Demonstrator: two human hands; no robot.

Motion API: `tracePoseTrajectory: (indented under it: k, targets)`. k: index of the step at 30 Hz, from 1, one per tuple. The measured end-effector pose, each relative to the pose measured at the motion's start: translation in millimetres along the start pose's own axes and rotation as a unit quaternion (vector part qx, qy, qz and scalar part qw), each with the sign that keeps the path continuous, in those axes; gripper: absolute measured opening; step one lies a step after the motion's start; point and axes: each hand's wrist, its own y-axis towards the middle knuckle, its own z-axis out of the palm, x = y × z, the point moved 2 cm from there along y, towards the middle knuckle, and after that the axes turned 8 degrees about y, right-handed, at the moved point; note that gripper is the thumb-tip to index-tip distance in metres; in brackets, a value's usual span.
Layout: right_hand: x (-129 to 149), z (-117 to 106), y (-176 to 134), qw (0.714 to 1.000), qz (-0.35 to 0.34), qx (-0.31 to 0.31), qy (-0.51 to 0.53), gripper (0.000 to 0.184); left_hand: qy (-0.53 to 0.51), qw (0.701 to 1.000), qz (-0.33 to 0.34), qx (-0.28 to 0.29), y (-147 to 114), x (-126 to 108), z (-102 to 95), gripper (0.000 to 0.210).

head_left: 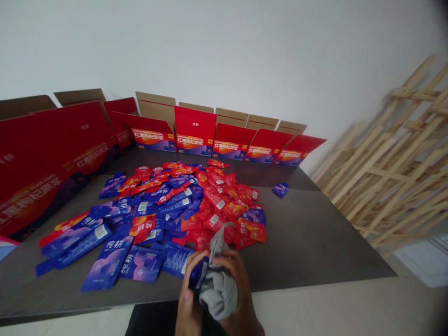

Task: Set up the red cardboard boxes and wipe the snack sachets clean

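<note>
1. Left hand (190, 285) is curled, thumb and fingers closed around a dark blue pouch (200, 271) at the table's near edge, middle of the scene.
2. Right hand (241, 287) is half-curled around a bunched grey cloth (219, 291); I read the cloth as pressed against the pouch's right side. Part of the cloth sticks up past the fingers, toward the far side.
3. Fingertips are partly hidden from me, so I can't tell the exact grip.
4. Pouch heap (182, 205) sits just beyond the hands, spread far and left on the dark table (297, 233). Blue ones dominate near left, red ones the right side; many overlap, some barcode side up.
5. One red-orange pouch (143, 226) lies on top of blue ones, left of centre.
6. Single blue pouch (280, 189) lies right of the heap, well apart from it.
7. Five goji puree cartons (229, 143) line the far edge, flaps up, against a pale wall (245, 51). I count more red cartons (45, 163) along the left.
8. Slatted wooden frames (392, 172) lean at far right, off the table.
</note>
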Motion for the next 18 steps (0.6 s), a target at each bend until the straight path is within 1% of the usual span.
tracePoseTrajectory:
  k: [2, 4, 5, 7, 8, 10, 11, 12, 13, 14, 15, 16, 17, 18]
  targets:
    - [-4, -5, 0, 1.0, 0.024, 0.0, -0.013, 0.071, -0.036, 0.999, -0.002, -0.004, 0, 1, -2.9, 0.072]
    - [-6, -11, 0, 0.998, 0.041, 0.037, -0.021, 0.077, -0.06, 0.998, 0.012, 0.0, -1, -1, -5.5, 0.069]
    - [-7, -14, 0, 0.997, 0.05, 0.063, -0.013, 0.075, -0.065, 0.998, 0.02, 0.012, -2, -2, -5.9, 0.067]
    - [-7, -17, 0, 0.992, 0.082, 0.093, 0.022, 0.057, -0.064, 0.996, 0.02, 0.052, -5, -4, -4.0, 0.067]
    - [-7, -19, -1, 0.99, 0.101, 0.092, 0.041, 0.044, -0.059, 0.995, 0.015, 0.077, -7, -4, -1.9, 0.069]
    - [-7, -23, -4, 0.987, 0.131, 0.069, 0.063, 0.025, -0.033, 0.992, 0.007, 0.122, -10, -2, 3.3, 0.073]
    - [-8, -28, -7, 0.987, 0.138, 0.052, 0.061, 0.021, -0.016, 0.991, 0.01, 0.133, -11, 0, 5.6, 0.075]
    - [-9, -35, -10, 0.988, 0.142, 0.033, 0.049, 0.02, 0.004, 0.989, 0.02, 0.145, -11, 1, 7.6, 0.076]
    - [-12, -47, -13, 0.989, 0.142, 0.006, 0.028, 0.024, 0.025, 0.987, 0.037, 0.153, -10, 1, 8.7, 0.077]
    - [-15, -63, -15, 0.989, 0.143, -0.031, -0.002, 0.028, 0.047, 0.985, 0.056, 0.153, -8, 0, 8.7, 0.076]
    - [-20, -84, -15, 0.985, 0.147, -0.08, -0.045, 0.034, 0.074, 0.984, 0.067, 0.15, -5, -2, 7.3, 0.074]
    - [-26, -109, -13, 0.974, 0.151, -0.138, -0.093, 0.039, 0.107, 0.981, 0.075, 0.141, -1, -6, 4.3, 0.07]
    - [-32, -137, -8, 0.957, 0.157, -0.198, -0.143, 0.041, 0.148, 0.978, 0.073, 0.129, 4, -12, -0.4, 0.064]
    - [-40, -166, 0, 0.939, 0.165, -0.236, -0.186, 0.043, 0.198, 0.971, 0.063, 0.121, 10, -17, -6.5, 0.056]
